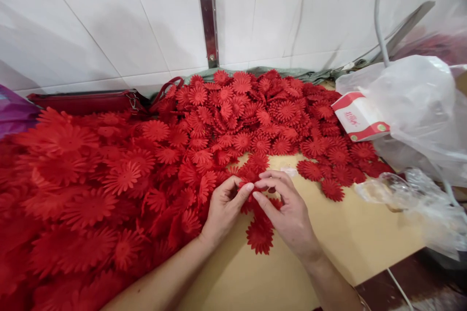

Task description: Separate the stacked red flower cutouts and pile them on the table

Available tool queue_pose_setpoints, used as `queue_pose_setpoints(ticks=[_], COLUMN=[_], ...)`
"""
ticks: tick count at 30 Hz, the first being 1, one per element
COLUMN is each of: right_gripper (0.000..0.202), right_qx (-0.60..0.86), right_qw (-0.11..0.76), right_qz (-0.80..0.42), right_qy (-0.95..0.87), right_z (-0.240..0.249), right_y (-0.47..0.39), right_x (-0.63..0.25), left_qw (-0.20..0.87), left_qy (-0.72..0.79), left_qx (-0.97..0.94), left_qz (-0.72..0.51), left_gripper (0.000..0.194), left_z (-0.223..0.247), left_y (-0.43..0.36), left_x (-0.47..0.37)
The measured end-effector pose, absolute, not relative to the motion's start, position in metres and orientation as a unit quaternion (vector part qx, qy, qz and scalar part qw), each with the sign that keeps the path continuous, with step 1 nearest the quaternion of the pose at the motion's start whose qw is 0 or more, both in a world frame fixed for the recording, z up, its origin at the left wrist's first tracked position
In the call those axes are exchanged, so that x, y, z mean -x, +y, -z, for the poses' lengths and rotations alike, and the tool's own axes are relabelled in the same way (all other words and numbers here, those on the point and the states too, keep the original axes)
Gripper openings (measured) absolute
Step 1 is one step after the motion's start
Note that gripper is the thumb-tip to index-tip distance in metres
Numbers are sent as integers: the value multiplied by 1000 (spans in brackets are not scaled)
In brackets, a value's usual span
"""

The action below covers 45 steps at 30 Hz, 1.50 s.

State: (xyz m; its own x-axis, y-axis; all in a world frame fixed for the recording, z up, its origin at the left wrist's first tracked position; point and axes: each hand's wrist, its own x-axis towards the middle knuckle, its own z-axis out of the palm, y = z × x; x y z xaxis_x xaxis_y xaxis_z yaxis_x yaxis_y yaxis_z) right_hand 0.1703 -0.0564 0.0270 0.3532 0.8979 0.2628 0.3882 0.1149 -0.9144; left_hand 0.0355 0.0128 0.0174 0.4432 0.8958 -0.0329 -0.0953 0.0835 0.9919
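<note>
My left hand point(228, 201) is closed in a pinch on a red flower-shaped petal piece point(246, 185) over the middle of the table. Facing it, my right hand point(286, 209) has its thumb and forefinger curled close to the same piece; what sits between those fingertips is too small to make out. Below and between my hands, a few more red petal pieces point(260, 235) lie on the tabletop. A large heap of red petal pieces point(87, 204) spreads beside my left forearm, and another pile point(251, 116) rises just beyond my fingers.
A white tiled wall point(160, 19) closes off the back, with a metal bracket point(209, 24) on it. A red bag point(87, 102) lies behind the left heap. To the right are a red-and-white box point(359, 116), a white plastic bag point(419, 102) and clear plastic point(419, 204) near the table point(350, 233) edge.
</note>
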Motion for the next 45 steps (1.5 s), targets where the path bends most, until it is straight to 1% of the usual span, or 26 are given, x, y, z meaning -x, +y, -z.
queue_pose_setpoints(ticks=[2,6,10,13,15,18,22,27,31,35,39,42,45], right_gripper=[5,5,1,3,4,9,13,13,9,9,13,16,12], right_qx=[620,614,586,568,571,594,601,605,592,559,512,474,461], right_qw=[541,566,592,609,605,584,558,555,559,601,672,731,768], right_qz=[-245,-252,-323,-355,-356,-322,-284,-288,-325,-391,-456,-449,-419], right_qy=[-513,-489,-448,-425,-425,-451,-496,-493,-480,-415,-280,-196,-151], right_z=[-25,-21,-18,-17,-16,-19,-24,-25,-23,-19,-18,-18,-19], right_y=[-56,-58,-60,-60,-59,-60,-62,-62,-62,-61,-57,-53,-50], right_x=[-173,-178,-182,-182,-182,-182,-184,-182,-182,-182,-184,-189,-194], left_qw=[641,658,660,666,672,669,643,669,671,698,693,684,675], left_qy=[357,329,315,303,300,304,337,342,327,300,300,307,322], left_qx=[-564,-574,-587,-590,-584,-583,-585,-558,-566,-556,-571,-568,-556], left_qz=[-380,-359,-347,-340,-342,-347,-361,-353,-351,-336,-321,-339,-364], left_gripper=[35,26,24,22,19,16,19,28,24,24,25,26,26], left_z=[-18,-16,-10,-8,-9,-12,-14,-15,-17,-15,-14,-14,-14], left_y=[12,8,6,6,6,6,6,9,10,9,8,8,8], left_x=[-35,-37,-37,-38,-38,-37,-36,-36,-36,-37,-37,-38,-39])
